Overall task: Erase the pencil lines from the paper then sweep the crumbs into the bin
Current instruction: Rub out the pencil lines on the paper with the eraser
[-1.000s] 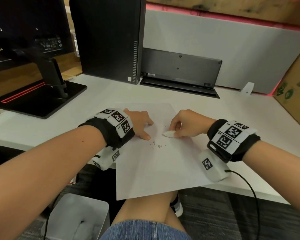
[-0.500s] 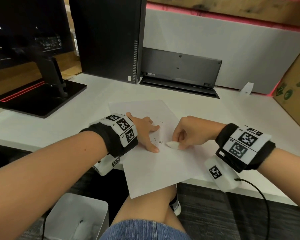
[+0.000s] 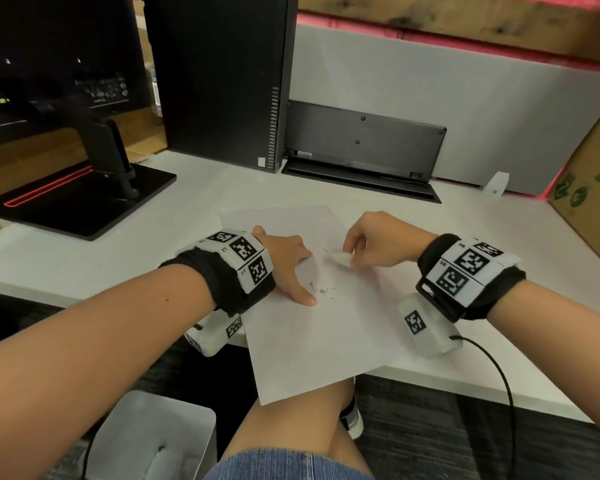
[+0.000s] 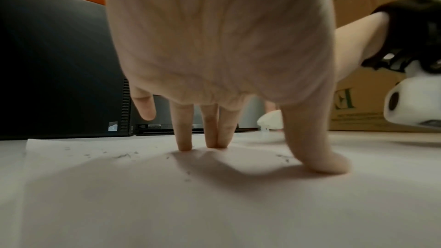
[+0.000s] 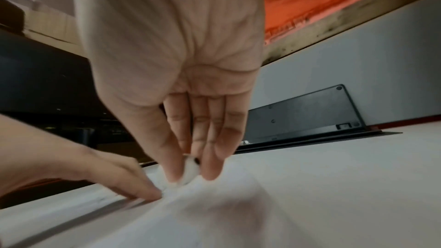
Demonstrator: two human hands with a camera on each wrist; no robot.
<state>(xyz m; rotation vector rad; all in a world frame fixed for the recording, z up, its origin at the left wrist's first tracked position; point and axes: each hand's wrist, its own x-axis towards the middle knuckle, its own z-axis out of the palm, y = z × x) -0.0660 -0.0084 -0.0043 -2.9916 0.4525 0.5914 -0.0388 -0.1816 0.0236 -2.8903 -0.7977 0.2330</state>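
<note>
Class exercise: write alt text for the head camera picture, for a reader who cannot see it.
Seen from above, a person's right hand pinches a white eraser on a sheet of paper while the left hand presses the sheet flat on a white desk. Dark eraser crumbs lie by the left thumb; a white bin stands on the floor below.

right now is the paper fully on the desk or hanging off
Hanging off. The paper's near corner juts past the desk edge above the knee; the left hand presses it flat.

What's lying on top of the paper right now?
On the paper: left hand pressing, right hand pinching the eraser, and dark crumbs. Anything beneath the hands is hidden.
</note>
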